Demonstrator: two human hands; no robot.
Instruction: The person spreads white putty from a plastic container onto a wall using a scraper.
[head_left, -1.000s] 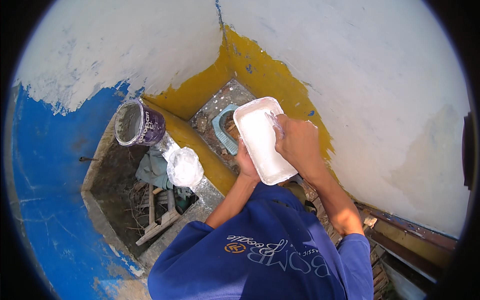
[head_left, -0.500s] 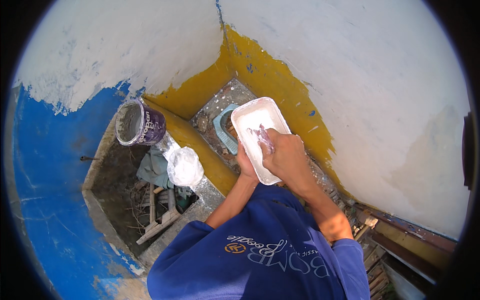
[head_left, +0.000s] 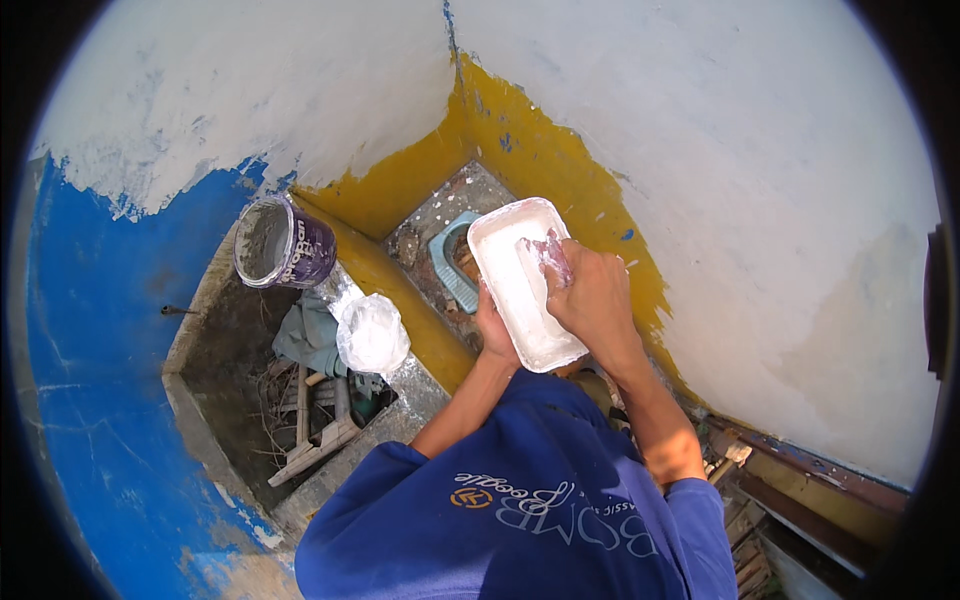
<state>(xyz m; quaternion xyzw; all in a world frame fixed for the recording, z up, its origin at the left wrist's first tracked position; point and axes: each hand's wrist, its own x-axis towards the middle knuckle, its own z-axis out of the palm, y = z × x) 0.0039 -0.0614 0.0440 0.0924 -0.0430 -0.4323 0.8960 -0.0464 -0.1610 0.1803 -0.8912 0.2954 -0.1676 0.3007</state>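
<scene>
My left hand (head_left: 496,332) grips the near left side of a white rectangular tray (head_left: 484,255), its fingers partly hidden beneath it. Thick white paste or paint coats the inside of the tray. Over the tray's right side, my right hand (head_left: 597,300) is closed on a small purplish piece smeared with white (head_left: 552,256); whether it is a rag or a sponge I cannot tell. Its tip reaches into the tray, close to the white coating.
On the yellow ledge to the left stand a purple bucket (head_left: 312,250) and a white plastic bag (head_left: 372,335). Below them a concrete basin (head_left: 215,400) holds sticks and a grey cloth (head_left: 308,333). A light-blue squat toilet (head_left: 445,265) lies in the corner between patchily white-coated walls (head_left: 750,170).
My right hand and the purplish piece have shifted right, toward the tray's right rim. The tray has moved slightly to the right.
</scene>
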